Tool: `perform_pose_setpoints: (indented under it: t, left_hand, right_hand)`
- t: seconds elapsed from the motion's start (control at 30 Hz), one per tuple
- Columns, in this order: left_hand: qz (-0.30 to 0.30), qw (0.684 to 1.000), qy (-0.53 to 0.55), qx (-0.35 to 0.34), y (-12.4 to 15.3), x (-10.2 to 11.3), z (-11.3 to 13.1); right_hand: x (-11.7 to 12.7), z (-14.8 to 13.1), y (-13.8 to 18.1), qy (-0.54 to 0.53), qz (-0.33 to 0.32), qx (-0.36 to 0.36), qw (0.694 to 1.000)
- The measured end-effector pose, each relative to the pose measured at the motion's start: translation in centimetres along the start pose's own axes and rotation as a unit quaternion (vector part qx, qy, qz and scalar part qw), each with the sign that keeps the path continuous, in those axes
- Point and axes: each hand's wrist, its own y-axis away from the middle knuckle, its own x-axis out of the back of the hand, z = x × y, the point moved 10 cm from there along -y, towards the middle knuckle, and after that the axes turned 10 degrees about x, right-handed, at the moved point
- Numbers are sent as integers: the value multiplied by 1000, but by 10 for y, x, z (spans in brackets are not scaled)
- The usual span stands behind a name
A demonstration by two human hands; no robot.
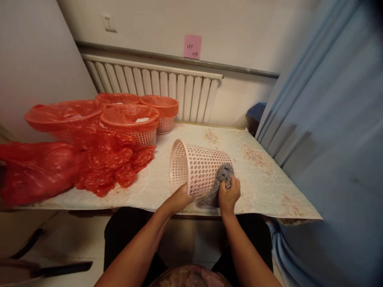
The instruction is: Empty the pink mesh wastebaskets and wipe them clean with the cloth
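Note:
A pale pink perforated plastic wastebasket (201,165) lies on its side on the table, its open mouth facing left. My left hand (178,199) grips the rim at the near lower edge, thumb outside and the other fingers partly hidden by the basket. My right hand (229,195) is closed on a grey cleaning cloth (225,172) and presses it against the basket's side near the base. Part of the cloth hangs down to the tabletop below the basket.
Several similar baskets lined with red bags (128,123) stand at the back left. Loose red plastic bags (104,159) are heaped in front of them. A flowered cloth covers the table (257,179). A radiator (155,85) is behind; a blue curtain (323,131) hangs at the right.

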Motion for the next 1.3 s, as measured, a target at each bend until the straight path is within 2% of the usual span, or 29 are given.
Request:
perform_pose_setpoints:
  t: [0.17, 0.3, 0.47, 0.6, 0.7, 0.8, 0.9, 1.0, 1.1, 1.17, 1.3]
  left_hand:
    - [13, 999, -43, 27, -2, 11, -25]
    - [6, 995, -88, 53, 8, 10, -42]
    - [-18, 994, -100, 41, 19, -1, -55]
    - [-22, 992, -123, 22, 20, -3, -61]
    - [-27, 997, -78, 2, 16, -5, -48]
    - [9, 999, -19, -33, 10, 0, -24]
    - [24, 998, 24, -54, 3, -1, -10]
    - [18, 997, 70, -40, 1, -4, -13]
    - [-3, 994, 94, -46, 5, -9, -10]
    - [-10, 996, 70, -57, 10, -11, -6]
    - [-3, 999, 13, -49, 13, -9, -7]
  right_hand:
    - [-3, -96, 17, -104, -32, 149, 983]
    - [-2, -134, 0, -129, -50, 213, 967]
    - [-13, -142, -29, -115, -66, 207, 969]
    - [-18, -138, -31, -109, -72, 196, 972]
    - [-15, -136, -23, -112, -64, 200, 971]
    - [-12, -136, -16, -116, -63, 205, 970]
    - [-16, -131, -20, -110, -75, 206, 969]
    - [-26, -111, -35, -80, -91, 197, 973]
    - [-35, -66, -55, -28, -96, 159, 982]
    - [-35, -30, -65, 8, -91, 125, 988]
    - [-19, 26, -65, 55, -55, 68, 995]
